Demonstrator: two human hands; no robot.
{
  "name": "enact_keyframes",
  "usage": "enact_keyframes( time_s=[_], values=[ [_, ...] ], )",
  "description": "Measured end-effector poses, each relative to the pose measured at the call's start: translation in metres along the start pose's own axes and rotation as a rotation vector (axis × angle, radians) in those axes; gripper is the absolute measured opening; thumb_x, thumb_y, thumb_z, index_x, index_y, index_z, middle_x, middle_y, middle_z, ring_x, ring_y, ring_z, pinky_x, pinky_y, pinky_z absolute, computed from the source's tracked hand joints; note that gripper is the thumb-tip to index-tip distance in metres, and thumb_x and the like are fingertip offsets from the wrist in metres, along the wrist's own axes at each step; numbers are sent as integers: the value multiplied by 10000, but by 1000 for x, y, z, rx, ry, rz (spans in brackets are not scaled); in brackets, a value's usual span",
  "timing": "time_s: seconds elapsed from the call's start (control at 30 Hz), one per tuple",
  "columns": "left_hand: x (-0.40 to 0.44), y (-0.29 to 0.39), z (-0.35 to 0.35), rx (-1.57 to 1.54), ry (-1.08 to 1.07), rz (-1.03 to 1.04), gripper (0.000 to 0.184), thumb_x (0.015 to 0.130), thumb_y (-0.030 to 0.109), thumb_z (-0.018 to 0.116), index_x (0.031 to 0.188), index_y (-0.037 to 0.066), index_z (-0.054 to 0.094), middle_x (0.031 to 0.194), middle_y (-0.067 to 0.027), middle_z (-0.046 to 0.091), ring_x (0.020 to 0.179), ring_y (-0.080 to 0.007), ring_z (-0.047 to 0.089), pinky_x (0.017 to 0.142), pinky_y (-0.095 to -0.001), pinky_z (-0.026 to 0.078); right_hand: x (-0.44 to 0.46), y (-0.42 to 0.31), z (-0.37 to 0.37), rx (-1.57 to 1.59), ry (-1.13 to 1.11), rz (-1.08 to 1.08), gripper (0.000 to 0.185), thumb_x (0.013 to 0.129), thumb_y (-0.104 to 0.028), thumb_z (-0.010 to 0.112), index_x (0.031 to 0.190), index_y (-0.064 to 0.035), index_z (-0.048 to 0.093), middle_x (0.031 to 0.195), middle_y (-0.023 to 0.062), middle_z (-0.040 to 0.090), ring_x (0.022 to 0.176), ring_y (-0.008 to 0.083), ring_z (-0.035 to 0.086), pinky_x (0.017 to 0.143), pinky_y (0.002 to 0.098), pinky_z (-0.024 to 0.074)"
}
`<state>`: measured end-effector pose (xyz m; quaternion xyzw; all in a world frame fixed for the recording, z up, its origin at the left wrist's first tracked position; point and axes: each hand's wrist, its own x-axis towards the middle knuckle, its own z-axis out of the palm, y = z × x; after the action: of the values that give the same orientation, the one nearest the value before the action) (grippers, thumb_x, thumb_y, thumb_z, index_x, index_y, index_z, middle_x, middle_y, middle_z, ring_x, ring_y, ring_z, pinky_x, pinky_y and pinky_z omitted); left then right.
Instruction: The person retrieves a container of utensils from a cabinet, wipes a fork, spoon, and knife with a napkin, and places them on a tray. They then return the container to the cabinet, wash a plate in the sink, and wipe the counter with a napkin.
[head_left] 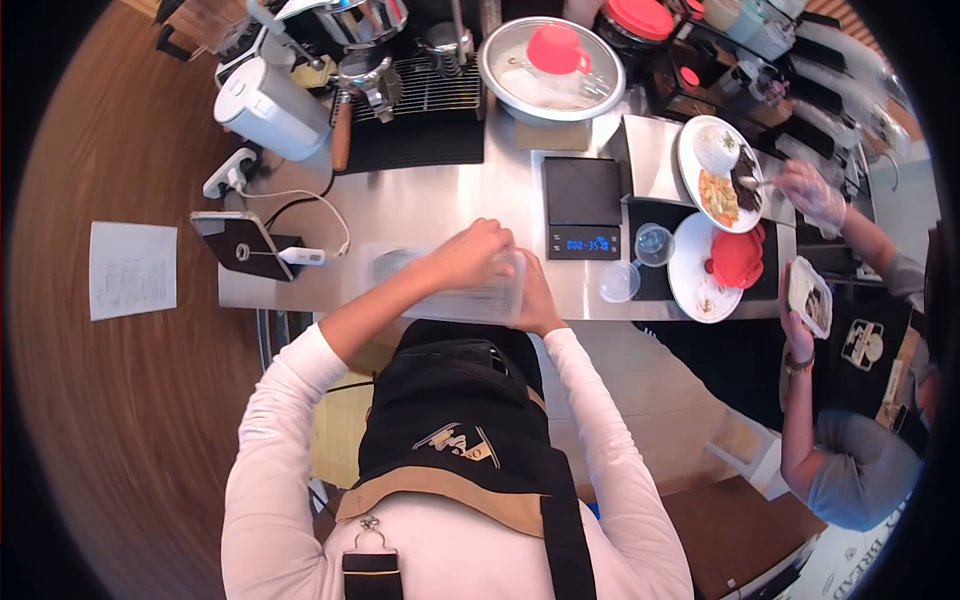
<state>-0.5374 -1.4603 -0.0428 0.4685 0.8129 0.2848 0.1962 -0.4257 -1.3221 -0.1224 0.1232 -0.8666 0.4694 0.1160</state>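
Two bare hands at one clear plastic box point(465, 298), which lies near the close edge of the steel counter point(440, 205).

Left hand point(476, 256): reaching across the box, fingers bent over its right end; whether they pinch it, I cannot tell.

Right hand point(538, 296): against the right end of the box, fingers partly hidden; grip cannot be told.

Left of the hands: one propped tablet point(240, 246), one white jug point(268, 108) farther off.

Beyond the hands: one wooden handle point(341, 133); one metal bowl point(552, 104) holding a red cup point(555, 50).

Right of the right hand: one black scale point(583, 205), lit digits; two clear cups point(655, 245); one plate point(690, 290) bearing a red item point(738, 256); farther out, one plate of food point(719, 205).

Farthest right: one co-worker, a gloved hand point(812, 192) holding a spoon point(756, 183) over the food, the other hand point(797, 335) holding a small filled container point(809, 298).
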Motion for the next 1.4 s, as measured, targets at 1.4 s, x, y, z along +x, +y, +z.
enact_keyframes(
  time_s=[1.4],
  values=[
    [-60, -117, -47, 139, 411, 22, 120, 638, 38, 624, 674, 16, 512, 694, -145, 496, 680, -320, 497, 586, -399, 388, -234, -106, -24, -214, 786, 767, 655, 761, -63, 662, 1332, -65, 341, 1242, 124, 460, 1089, 248, 487, 878, 358, 415]
  ],
)
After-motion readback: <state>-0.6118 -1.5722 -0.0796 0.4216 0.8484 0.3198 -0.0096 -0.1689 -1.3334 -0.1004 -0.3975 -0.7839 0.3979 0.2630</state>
